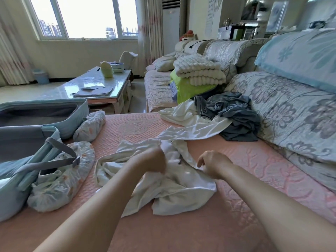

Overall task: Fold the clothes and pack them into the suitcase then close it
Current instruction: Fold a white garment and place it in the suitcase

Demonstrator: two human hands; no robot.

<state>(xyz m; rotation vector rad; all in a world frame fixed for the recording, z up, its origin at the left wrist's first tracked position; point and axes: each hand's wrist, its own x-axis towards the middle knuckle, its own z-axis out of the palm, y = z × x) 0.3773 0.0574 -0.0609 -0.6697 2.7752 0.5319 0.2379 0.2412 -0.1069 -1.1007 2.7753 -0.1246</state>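
Fingers (161, 167) of the left hand (154, 161) curl tight into a bunched fold of the crumpled white garment (174, 190), which lies on the pink quilted cover (200, 233) in front of the person, while the right hand (211, 165), set apart from it, pinches an edge of the same cloth with knuckles up. Both forearms reach forward, wrists bent down. The open suitcase (76, 115) sits at the left.

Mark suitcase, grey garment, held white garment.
suitcase (76, 124): head view, outer wall of far shell.
grey garment (238, 122): head view, middle of crumpled pile.
held white garment (174, 195): head view, lower fold nearest camera.
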